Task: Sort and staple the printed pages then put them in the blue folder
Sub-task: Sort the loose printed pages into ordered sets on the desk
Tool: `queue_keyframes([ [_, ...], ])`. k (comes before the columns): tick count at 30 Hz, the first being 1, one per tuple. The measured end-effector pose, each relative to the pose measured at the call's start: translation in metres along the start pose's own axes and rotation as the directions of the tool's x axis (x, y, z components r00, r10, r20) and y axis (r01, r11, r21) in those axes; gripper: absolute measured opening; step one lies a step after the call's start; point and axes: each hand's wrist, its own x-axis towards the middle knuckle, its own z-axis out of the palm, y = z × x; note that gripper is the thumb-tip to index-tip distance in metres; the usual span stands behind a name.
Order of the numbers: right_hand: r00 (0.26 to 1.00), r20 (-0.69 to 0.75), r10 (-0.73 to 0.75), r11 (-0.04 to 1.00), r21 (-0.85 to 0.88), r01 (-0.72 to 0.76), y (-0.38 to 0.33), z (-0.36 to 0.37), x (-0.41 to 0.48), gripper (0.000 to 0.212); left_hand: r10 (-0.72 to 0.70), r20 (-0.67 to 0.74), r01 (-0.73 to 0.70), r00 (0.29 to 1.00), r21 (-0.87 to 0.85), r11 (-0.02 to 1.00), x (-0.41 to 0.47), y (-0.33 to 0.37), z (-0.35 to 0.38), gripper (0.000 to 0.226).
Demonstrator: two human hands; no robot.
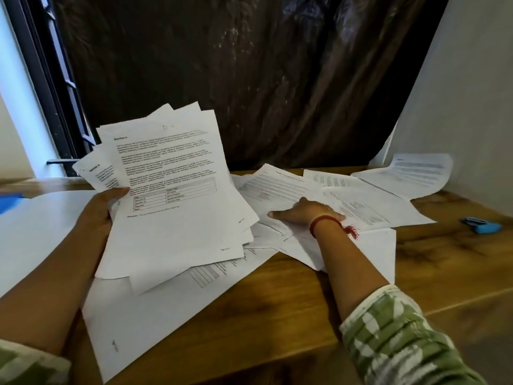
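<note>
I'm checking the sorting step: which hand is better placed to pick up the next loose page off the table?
Probably the right. The right hand lies flat and free on the loose pages, while the left hand grips the fanned stack.

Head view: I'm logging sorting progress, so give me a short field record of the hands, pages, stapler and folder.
left hand: grips a fanned stack of printed pages, raised off the table
right hand: lies flat on loose pages spread over the wooden table
stapler: blue, on the table at the right, apart from both hands
blue folder: only a blue patch at the far left edge, probably it; mostly out of frame
progress: sorting under way, stapler untouched
</note>
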Motion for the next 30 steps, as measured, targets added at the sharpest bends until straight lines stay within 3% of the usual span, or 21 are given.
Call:
queue_keyframes([
  [4, 0.994, -0.11, -0.019, 0.994, -0.11, 0.007, -0.016, -0.01, -0.02, 0.076, 0.022, -0.007, -0.022, 1.0, -0.002, 1.0, -0.008, 0.003, 0.002, 0.033],
  [6, 0.99, -0.138, -0.042, 0.996, -0.085, 0.03, -0.021, -0.009, -0.02, 0.067, 0.018, 0.002, -0.018, 1.0, -0.016, 1.0, -0.011, 0.004, 0.005, 0.037],
  [8, 0.987, -0.153, -0.059, 0.998, 0.003, 0.06, -0.02, -0.007, -0.017, 0.067, 0.017, 0.005, -0.017, 1.0, -0.007, 1.0, -0.014, 0.005, 0.008, 0.041],
  [10, 0.979, -0.188, -0.081, 0.96, 0.251, 0.128, -0.017, -0.006, -0.014, 0.058, 0.014, 0.007, -0.014, 1.0, -0.005, 1.0, -0.016, 0.005, 0.01, 0.04],
  [13, 0.977, -0.205, -0.052, 0.698, 0.692, 0.182, -0.019, -0.006, -0.013, 0.052, 0.003, 0.022, -0.002, 1.0, -0.04, 0.999, -0.015, 0.006, 0.011, 0.035],
  [16, 0.987, -0.153, -0.053, 0.366, 0.916, 0.162, -0.033, -0.007, -0.012, 0.056, 0.002, 0.024, -0.001, 1.0, -0.062, 0.998, -0.014, 0.007, 0.014, 0.031],
  [17, 0.982, -0.159, -0.099, 0.315, 0.931, 0.182, -0.039, -0.006, -0.014, 0.05, 0.004, 0.024, -0.002, 1.0, -0.065, 0.998, -0.014, 0.006, 0.015, 0.033],
  [20, 0.883, -0.323, -0.34, 0.393, 0.805, 0.446, -0.058, -0.002, -0.029, 0.029, -0.011, 0.031, 0.013, 0.999, -0.08, 0.997, -0.013, 0.004, 0.018, 0.047],
  [25, 0.705, -0.374, -0.603, 0.375, 0.646, 0.664, -0.08, 0.004, -0.045, 0.028, -0.046, 0.056, 0.048, 0.997, -0.039, 0.998, -0.012, 0.006, 0.015, 0.046],
  [30, 0.682, -0.319, -0.658, 0.238, 0.771, 0.591, -0.078, -0.012, -0.057, 0.019, -0.07, 0.009, 0.07, 0.998, -0.022, 0.997, -0.009, 0.007, 0.012, 0.026],
])
